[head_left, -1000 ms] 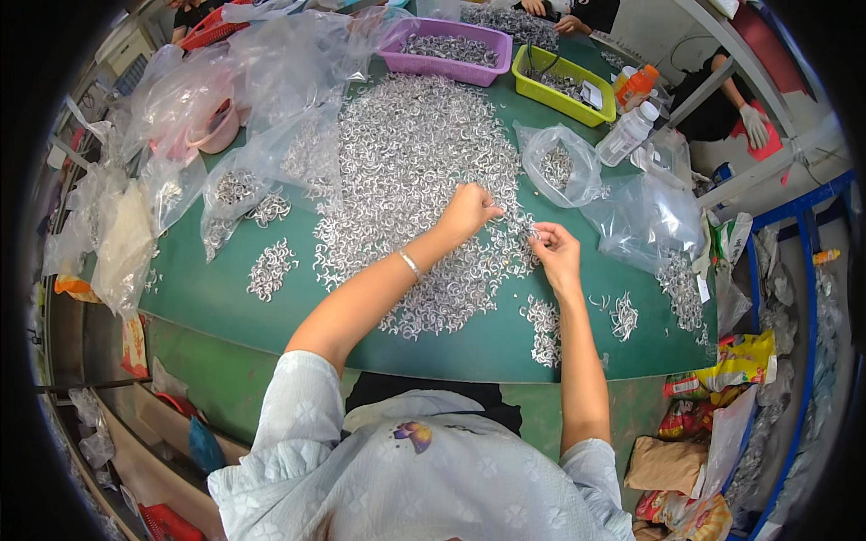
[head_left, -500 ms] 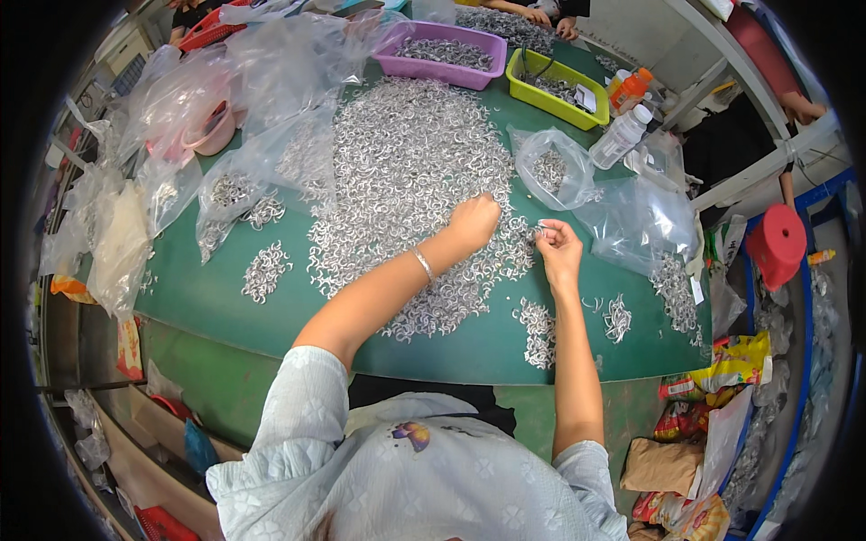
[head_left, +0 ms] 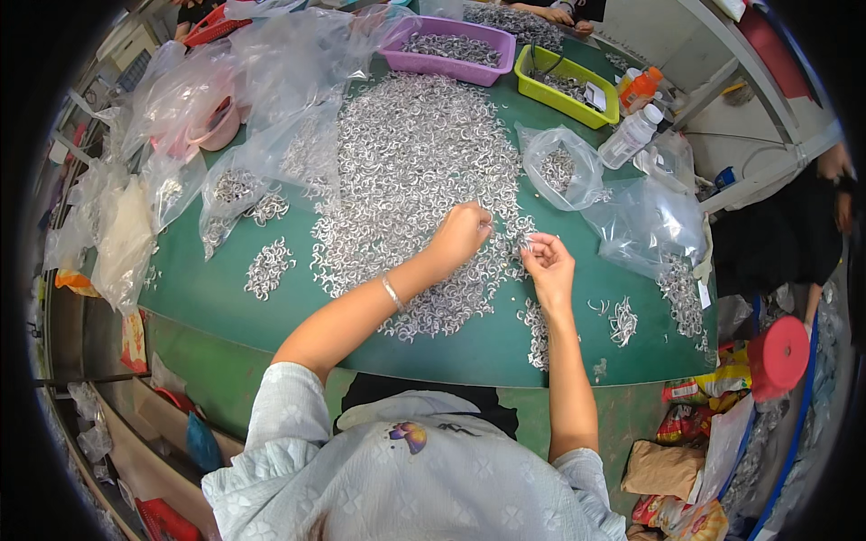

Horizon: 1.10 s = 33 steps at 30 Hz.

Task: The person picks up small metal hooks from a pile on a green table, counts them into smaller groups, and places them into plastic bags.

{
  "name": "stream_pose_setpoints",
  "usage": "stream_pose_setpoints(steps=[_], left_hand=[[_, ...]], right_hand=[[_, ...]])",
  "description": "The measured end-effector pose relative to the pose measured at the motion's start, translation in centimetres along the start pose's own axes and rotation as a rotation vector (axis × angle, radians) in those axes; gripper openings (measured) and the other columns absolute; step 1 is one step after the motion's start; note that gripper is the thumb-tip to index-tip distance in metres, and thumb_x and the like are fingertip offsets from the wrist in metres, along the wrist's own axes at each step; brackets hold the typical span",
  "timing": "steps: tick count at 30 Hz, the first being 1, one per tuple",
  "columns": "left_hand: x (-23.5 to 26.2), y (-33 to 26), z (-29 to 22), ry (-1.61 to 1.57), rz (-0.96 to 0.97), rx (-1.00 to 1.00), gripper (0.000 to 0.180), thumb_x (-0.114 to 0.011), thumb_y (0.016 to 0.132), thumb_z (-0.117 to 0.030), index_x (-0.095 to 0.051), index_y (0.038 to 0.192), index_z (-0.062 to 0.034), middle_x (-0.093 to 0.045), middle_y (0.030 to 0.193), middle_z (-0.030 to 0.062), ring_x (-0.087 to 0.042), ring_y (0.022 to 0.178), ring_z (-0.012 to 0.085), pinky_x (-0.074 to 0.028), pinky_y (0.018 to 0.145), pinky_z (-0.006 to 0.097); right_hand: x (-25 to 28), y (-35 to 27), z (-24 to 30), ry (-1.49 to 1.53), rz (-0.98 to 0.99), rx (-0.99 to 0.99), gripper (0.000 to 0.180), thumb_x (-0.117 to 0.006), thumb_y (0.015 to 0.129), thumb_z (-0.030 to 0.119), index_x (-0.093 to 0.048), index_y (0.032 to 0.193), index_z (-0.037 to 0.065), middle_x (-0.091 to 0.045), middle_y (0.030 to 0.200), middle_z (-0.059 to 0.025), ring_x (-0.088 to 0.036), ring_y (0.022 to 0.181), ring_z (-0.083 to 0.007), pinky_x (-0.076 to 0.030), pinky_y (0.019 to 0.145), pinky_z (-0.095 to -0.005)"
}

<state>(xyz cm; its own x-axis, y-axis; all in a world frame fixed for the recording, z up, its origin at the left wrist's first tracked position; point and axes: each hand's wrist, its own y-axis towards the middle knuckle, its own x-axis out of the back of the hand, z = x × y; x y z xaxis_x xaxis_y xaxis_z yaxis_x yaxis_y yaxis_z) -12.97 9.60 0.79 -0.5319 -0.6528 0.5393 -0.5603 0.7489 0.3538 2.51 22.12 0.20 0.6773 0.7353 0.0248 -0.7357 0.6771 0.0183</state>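
A big heap of small curved silver metal pieces [head_left: 410, 171] covers the middle of the green table [head_left: 216, 298]. My left hand [head_left: 458, 236] rests on the heap's near right edge, fingers curled around some pieces. My right hand [head_left: 545, 261] is just to its right, fingertips pinched on a small metal piece. A silver bracelet [head_left: 391, 293] circles my left wrist. A smaller pile of pieces [head_left: 538, 323] lies under my right forearm.
Clear plastic bags [head_left: 271, 72] with metal pieces crowd the table's left and back. A purple tray [head_left: 458, 52] and a yellow-green tray [head_left: 566, 88] stand at the back, bottles [head_left: 631, 135] beside them. Another bag [head_left: 648, 225] lies right. Another person's hands [head_left: 559, 13] work at the far edge.
Both of my hands stayed at the heap's near right edge, shifting slightly and working pieces between the fingers. A red round object at the right dropped lower.
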Motion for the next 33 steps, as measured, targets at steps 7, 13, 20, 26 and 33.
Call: stream_pose_setpoints(steps=[7,13,20,26,33], left_hand=[[1.8,-2.6,-0.2,-0.786,0.326,0.719,0.020,-0.052,0.090,-0.009,-0.066,0.095,0.0037,-0.066,0.090,0.0130,-0.060,0.072,0.0149,-0.050,0.059,0.032],[2.2,-4.5,-2.2,-1.419,0.196,1.091,0.034,-0.038,0.097,-0.022,-0.052,0.107,0.0071,-0.060,0.102,0.0189,-0.064,0.088,0.0320,-0.055,0.083,0.043],[2.3,-6.6,-2.3,-1.570,0.128,1.123,0.027,-0.055,0.096,-0.027,-0.061,0.088,-0.0018,-0.064,0.091,0.0151,-0.066,0.089,0.0278,-0.057,0.078,0.037],[3.5,-7.0,-2.7,-1.333,0.231,1.066,0.042,-0.060,0.094,-0.029,-0.044,0.059,-0.0103,-0.058,0.075,0.0102,-0.052,0.063,0.0131,-0.044,0.053,0.026],[3.4,-7.1,-2.1,-1.248,0.145,1.103,0.032,-0.057,0.093,-0.023,-0.047,0.066,-0.0085,-0.056,0.072,0.0077,-0.054,0.063,0.0154,-0.051,0.061,0.031]], right_hand=[[-1.9,-1.7,0.4,-0.086,0.029,0.043,0.026,-0.068,0.079,-0.006,-0.062,0.104,0.001,-0.062,0.084,0.0005,-0.049,0.067,-0.0022,-0.040,0.058,-0.0172],[-4.5,-4.0,3.4,-0.404,0.106,0.365,0.032,-0.067,0.077,-0.006,-0.062,0.106,0.004,-0.064,0.084,-0.0054,-0.056,0.069,-0.0127,-0.045,0.060,-0.0250],[-4.1,-4.3,4.5,-0.432,0.101,0.531,0.033,-0.068,0.078,-0.002,-0.061,0.110,-0.001,-0.070,0.088,-0.0100,-0.065,0.084,-0.0218,-0.049,0.075,-0.0320],[-0.8,3.0,0.2,-0.632,-0.236,0.272,0.037,-0.069,0.081,0.004,-0.059,0.117,0.005,-0.069,0.094,-0.0058,-0.062,0.089,-0.0216,-0.044,0.076,-0.0343],[-3.1,3.6,1.1,-0.702,-0.128,0.336,0.025,-0.070,0.078,0.002,-0.066,0.102,0.004,-0.066,0.080,-0.0044,-0.061,0.080,-0.0237,-0.044,0.076,-0.0348]])
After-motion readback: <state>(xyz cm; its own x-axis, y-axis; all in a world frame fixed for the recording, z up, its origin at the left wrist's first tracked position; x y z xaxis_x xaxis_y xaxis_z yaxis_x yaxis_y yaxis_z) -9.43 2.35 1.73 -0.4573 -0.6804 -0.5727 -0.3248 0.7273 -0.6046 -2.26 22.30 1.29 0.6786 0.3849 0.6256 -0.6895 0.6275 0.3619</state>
